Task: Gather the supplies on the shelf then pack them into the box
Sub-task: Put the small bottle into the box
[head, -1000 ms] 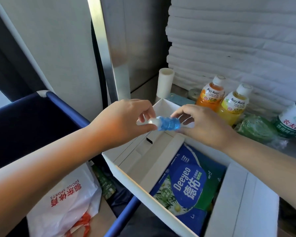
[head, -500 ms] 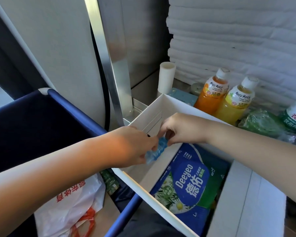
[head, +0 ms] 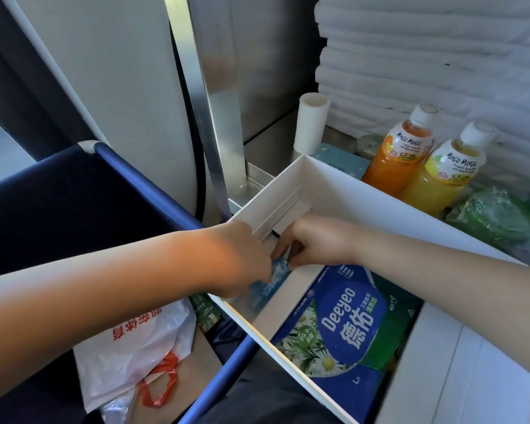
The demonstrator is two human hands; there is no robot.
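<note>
A white cardboard box [head: 343, 182] stands open in front of me, split by a white divider. Both hands reach into its narrow left compartment. My left hand [head: 242, 258] and my right hand [head: 315, 240] together hold a small blue crinkly packet [head: 270, 284], which lies low in that compartment, tilted along the divider. My fingertips are hidden behind the packet and each other. A blue Deeyeo wipes pack [head: 346, 322] lies flat in the larger right compartment.
On the shelf behind the box stand two Mogu Mogu bottles, orange [head: 398, 151] and yellow [head: 450, 172], a white tube [head: 311, 127], a green wrapped item [head: 496, 215] and stacked white towels [head: 426, 56]. A white plastic bag [head: 135, 341] lies in the blue cart at the left.
Both hands have come down from above the box rim into the left compartment, carrying the blue packet lower and turning it from level to tilted along the divider.
</note>
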